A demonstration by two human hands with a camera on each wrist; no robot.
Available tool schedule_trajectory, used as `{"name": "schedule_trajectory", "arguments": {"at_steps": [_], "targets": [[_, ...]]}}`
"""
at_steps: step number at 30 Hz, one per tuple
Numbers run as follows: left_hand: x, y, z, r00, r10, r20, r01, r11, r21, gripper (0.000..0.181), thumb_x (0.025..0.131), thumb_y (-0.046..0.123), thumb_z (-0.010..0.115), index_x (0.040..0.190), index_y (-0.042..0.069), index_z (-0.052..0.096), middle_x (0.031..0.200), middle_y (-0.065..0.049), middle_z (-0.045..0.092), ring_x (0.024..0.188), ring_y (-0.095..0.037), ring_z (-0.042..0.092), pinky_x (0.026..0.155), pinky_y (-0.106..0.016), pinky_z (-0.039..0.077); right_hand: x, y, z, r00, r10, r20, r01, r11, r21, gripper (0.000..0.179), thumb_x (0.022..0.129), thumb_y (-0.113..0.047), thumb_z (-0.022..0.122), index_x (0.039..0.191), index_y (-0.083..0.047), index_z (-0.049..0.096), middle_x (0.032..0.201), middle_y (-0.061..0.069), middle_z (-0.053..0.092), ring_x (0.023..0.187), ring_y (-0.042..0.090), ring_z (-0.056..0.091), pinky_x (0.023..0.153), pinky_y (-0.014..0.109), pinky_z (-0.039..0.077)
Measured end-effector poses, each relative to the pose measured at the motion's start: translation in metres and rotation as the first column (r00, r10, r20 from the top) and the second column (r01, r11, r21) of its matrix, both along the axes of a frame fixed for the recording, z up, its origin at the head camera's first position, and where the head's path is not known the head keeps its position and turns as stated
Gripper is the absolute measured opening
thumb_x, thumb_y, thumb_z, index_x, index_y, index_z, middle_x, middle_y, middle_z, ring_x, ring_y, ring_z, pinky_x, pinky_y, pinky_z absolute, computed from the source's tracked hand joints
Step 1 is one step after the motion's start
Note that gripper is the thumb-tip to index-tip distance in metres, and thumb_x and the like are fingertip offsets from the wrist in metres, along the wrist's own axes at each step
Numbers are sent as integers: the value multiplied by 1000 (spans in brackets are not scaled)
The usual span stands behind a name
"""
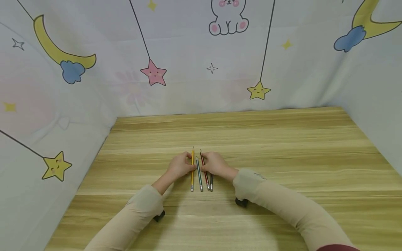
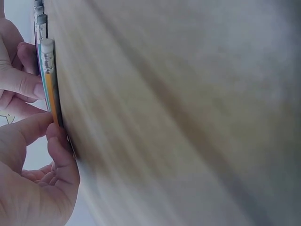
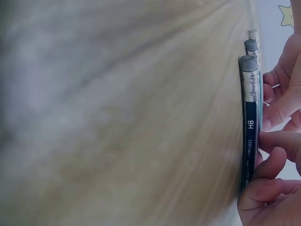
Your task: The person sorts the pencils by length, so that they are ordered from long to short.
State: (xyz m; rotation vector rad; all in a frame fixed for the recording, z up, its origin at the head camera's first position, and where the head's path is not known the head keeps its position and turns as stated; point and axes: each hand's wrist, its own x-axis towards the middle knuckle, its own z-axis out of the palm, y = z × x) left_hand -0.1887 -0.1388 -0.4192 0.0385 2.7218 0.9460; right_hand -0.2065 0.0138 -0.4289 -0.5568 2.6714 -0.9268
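Observation:
Several pencils lie side by side on the table, eraser ends toward me. My left hand pinches the yellow pencil at the left between thumb and finger, its thumb tip reaching toward the teal pencil beside it. My right hand grips the dark red pencil and the black pencil, thumb lying across the red one. The black pencil's upper part is hidden under this hand. In the left wrist view the yellow pencil's white eraser shows; in the right wrist view, the black pencil's grey eraser.
A wood-grain table spreads around the pencils. White cloth printed with stars and moons hangs behind the table and along its sides.

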Motion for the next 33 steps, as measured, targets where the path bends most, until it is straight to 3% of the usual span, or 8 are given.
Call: {"name": "schedule_trajectory", "arguments": {"at_steps": [6, 11, 14, 20, 23, 27, 30, 33], "targets": [[0, 2, 4, 1000, -8, -29, 7, 999, -53, 42, 73, 16, 68, 108, -1, 53, 61, -3, 60, 47, -10, 51, 45, -20, 37, 1, -4, 2, 1000, -21, 11, 21, 999, 24, 37, 70, -8, 68, 105, -2, 61, 70, 3, 57, 53, 10, 46, 45, 19, 37], [1, 3, 6, 998, -18, -64, 10, 992, -125, 42, 71, 18, 69, 107, 0, 55, 75, -7, 63, 60, -14, 52, 53, -21, 37, 3, -6, 3, 998, -51, 22, 51, 999, 11, 48, 68, -4, 67, 115, -1, 56, 85, 9, 63, 55, 11, 47, 47, 19, 39], [1, 3, 6, 998, -16, -54, 9, 992, -123, 42, 72, 18, 69, 107, 0, 56, 81, -9, 64, 60, -14, 54, 54, -21, 38, 4, -5, 1, 995, -74, 62, 77, 997, -32, 52, 68, -3, 65, 119, -2, 54, 94, 11, 63, 54, 10, 49, 47, 20, 41], [1, 1, 7, 1000, 9, -29, -11, 998, -65, 41, 73, 16, 65, 109, -1, 56, 69, -5, 59, 50, -10, 46, 47, -19, 35, 7, -2, 0, 964, -144, 222, 181, 971, -158, 50, 72, -5, 64, 120, -2, 51, 97, 13, 63, 44, 9, 49, 42, 20, 44], [1, 1, 8, 998, 21, -62, -24, 998, -52, 38, 73, 16, 62, 107, 1, 58, 70, -4, 59, 55, -12, 43, 49, -21, 34, 9, 0, 4, 946, -163, 282, 227, 950, -212, 51, 73, -5, 64, 122, -1, 49, 79, 12, 64, 40, 9, 46, 39, 19, 41], [3, 5, 10, 996, 15, -89, -15, 1000, -7, 34, 74, 16, 59, 106, 3, 59, 71, -3, 63, 56, -11, 49, 50, -21, 36, 10, 6, 10, 936, -171, 308, 259, 926, -274, 50, 73, -4, 61, 122, 0, 48, 54, 5, 56, 39, 10, 45, 37, 18, 36], [5, 12, 12, 997, 25, -72, -18, 995, 94, 32, 74, 13, 57, 105, 4, 58, 68, -3, 64, 53, -10, 53, 47, -20, 37, 11, 13, 14, 940, -173, 293, 264, 915, -305, 46, 74, -4, 59, 119, 0, 50, 52, 3, 53, 39, 11, 47, 38, 19, 37], [6, 20, 12, 998, 33, -60, -20, 978, 208, 29, 75, 10, 55, 103, 3, 57, 64, -2, 62, 51, -10, 54, 45, -19, 38, 13, 20, 17, 940, -179, 289, 275, 902, -333, 42, 75, -4, 59, 116, -1, 52, 53, 4, 53, 40, 13, 49, 40, 23, 41]]}}
